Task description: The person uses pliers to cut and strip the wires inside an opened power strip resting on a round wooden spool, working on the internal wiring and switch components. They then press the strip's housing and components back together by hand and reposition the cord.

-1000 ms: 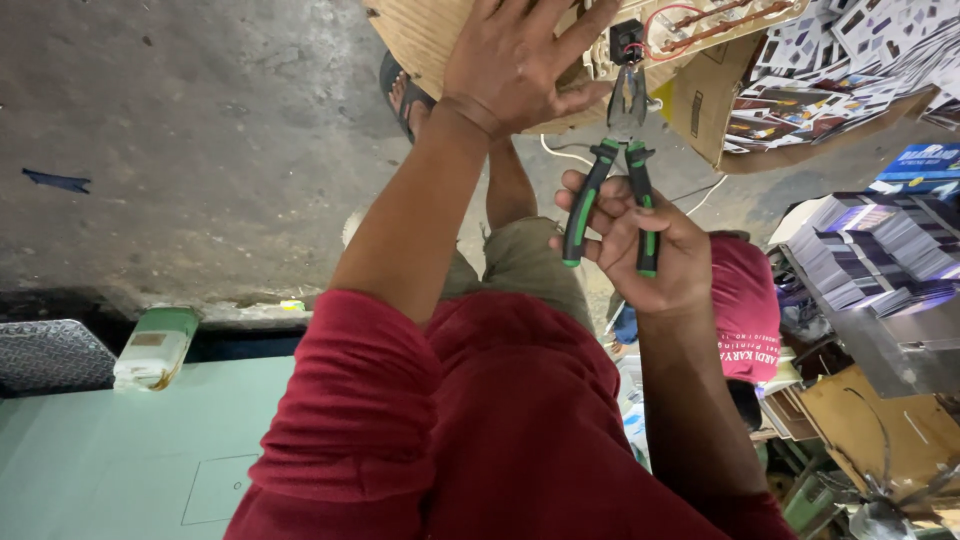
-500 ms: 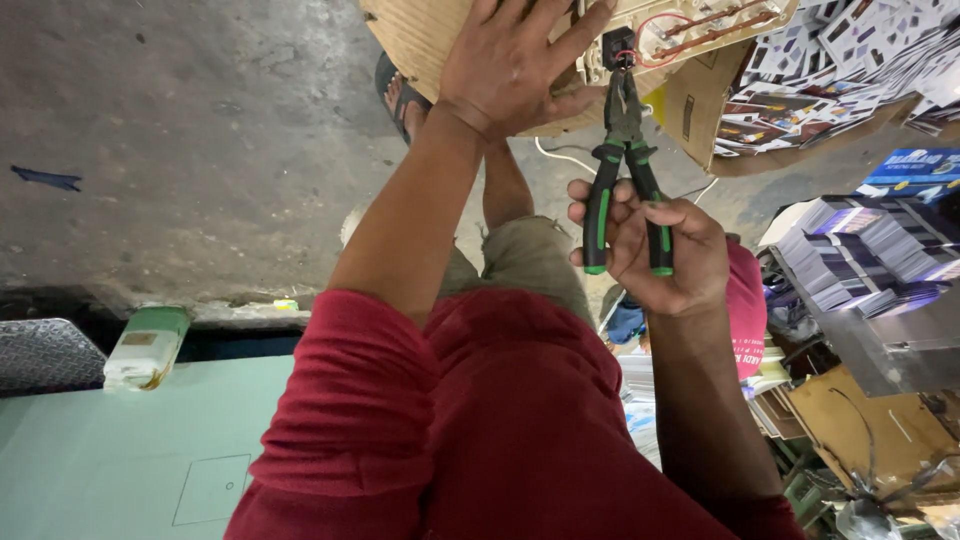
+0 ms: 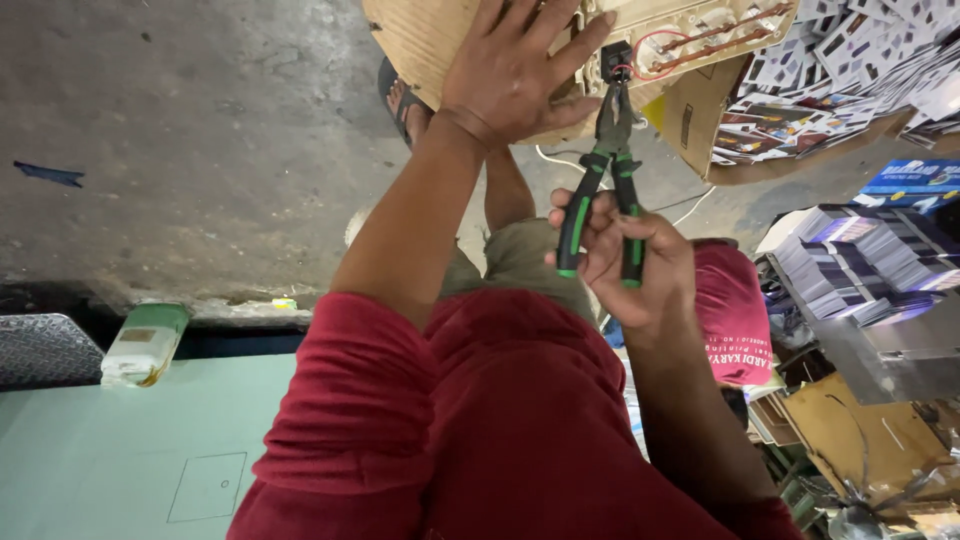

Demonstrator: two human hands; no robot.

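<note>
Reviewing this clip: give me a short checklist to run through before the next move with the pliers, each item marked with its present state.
1. Right hand has a firm grip on the pliers, fingers wrapped around both green and black handles: ok.
2. Plier tips are at the small black part on the beige panel: ok.
3. Whether the tips are actually closed on that part: cannot tell.
4. Left hand lies flat with fingers spread, steadying the cardboard: ok.
5. Left hand's fingers are clear of the plier tips: not ok, they lie right beside them.
6. Red wire is clear of the tips: cannot tell, it loops close by.
</note>
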